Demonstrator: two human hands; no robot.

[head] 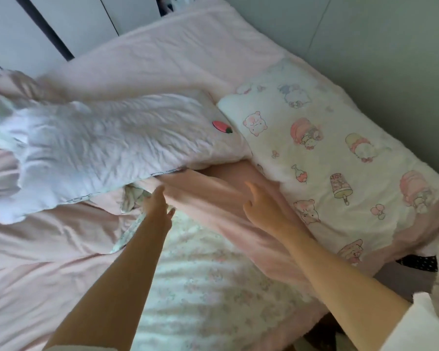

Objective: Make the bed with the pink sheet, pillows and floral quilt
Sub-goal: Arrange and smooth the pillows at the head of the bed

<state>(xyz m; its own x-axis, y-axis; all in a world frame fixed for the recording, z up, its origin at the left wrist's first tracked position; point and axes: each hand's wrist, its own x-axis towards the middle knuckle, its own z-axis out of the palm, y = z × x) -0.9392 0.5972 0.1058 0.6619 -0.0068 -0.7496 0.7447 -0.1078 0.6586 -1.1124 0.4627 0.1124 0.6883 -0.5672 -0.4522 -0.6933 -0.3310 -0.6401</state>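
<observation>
Bedmaking about half done, by the look of it: the pale pink cotton sheet (48, 249) already covers the mattress, wrinkled to the left of both hands. The left hand (159, 207) reaches forward with fingers straight and loose, gripping nothing. The right hand (260, 206) is spread open too, its fingers just above or touching a fold of pink fleece blanket (213, 196); contact cannot be told. Beyond the right hand lies the white cartoon-print pillow (340, 153), roughly in place by the grey wall (390, 46). Ahead and left of the left hand, the white ruffled pillow with a small strawberry patch (107, 143) shows blurred and askew, not yet settled. The crumpled cream floral quilt (213, 287) sits bunched under both forearms, unspread. Judged remaining: setting that pillow straight, then spreading and smoothing the quilt.
</observation>
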